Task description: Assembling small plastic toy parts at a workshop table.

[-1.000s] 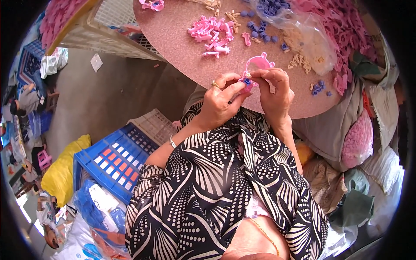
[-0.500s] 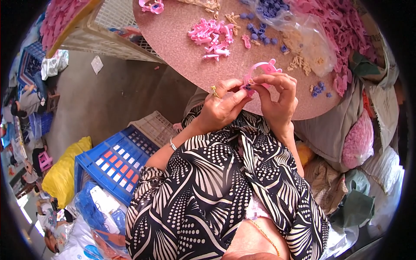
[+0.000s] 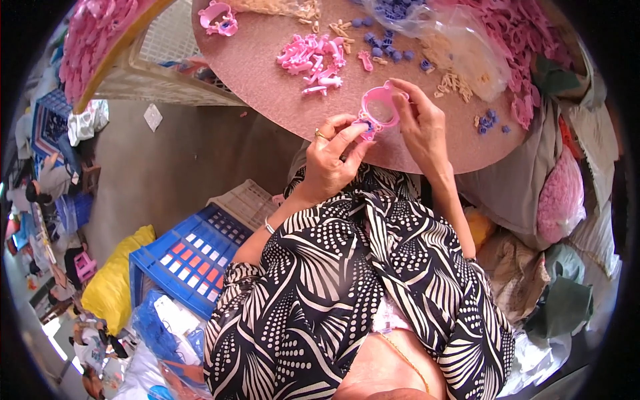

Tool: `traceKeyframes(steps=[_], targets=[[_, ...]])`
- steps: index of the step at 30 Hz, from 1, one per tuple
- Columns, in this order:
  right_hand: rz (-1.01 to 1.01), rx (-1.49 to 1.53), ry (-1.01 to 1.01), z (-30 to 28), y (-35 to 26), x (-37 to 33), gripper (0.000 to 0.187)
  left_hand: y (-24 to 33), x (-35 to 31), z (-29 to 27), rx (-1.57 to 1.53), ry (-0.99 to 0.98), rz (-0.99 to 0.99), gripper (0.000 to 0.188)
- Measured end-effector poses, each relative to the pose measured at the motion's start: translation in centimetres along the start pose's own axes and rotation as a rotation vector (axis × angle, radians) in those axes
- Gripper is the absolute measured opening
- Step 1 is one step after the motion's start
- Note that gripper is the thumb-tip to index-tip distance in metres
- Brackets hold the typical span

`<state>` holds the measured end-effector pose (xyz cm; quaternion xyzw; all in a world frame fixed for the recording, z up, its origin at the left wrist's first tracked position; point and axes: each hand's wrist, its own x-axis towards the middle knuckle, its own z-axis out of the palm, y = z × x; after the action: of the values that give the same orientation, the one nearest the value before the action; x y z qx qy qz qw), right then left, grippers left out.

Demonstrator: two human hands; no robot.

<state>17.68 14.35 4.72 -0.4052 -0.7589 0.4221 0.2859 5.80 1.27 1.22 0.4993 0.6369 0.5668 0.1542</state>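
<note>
Head view shows both hands meeting over the near edge of the round worktop, with a pink ring-shaped piece held between them, clear of the loose parts. The left hand pinches the small lower-left end of the piece, thumb and forefinger closed on it, with a blue part showing right at the fingertips; whether that blue part is fully seated cannot be told, since the fingers cover some of it. The right hand is more open: its forefinger reaches to the far upper-right rim and the thumb sits close by, so the two appear to grip the rim lightly, while its other fingers are mostly hidden.

For good handling, the left pinch should probably be firm and close to the blue part, so pressure goes straight in rather than twisting it. The right hand would do best to steady the rim without squeezing, as the thin ring looks likely to flex.

Farther out on the worktop lie a heap of pink parts, scattered blue parts and beige parts, with a second pink ring near the far-left edge.
</note>
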Motion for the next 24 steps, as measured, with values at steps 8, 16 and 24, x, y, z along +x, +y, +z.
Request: traceKeyframes(steps=[8, 16, 24], targets=[[-0.236, -0.132, 0.219, 1.9, -0.3, -0.2, 0.016, -0.6, 0.6, -0.9, 0.529, -0.212, 0.493, 0.043], [-0.117, 0.009, 0.051, 2.3, -1.9, 0.3, 0.017, -1.0, 0.0, -1.0, 0.554, 0.021, 0.455, 0.028], [-0.418, -0.384, 0.109, 3.5, 2.2, 5.4, 0.021, -2.8, 2.7, -2.4, -0.742, 0.321, -0.570, 0.018]])
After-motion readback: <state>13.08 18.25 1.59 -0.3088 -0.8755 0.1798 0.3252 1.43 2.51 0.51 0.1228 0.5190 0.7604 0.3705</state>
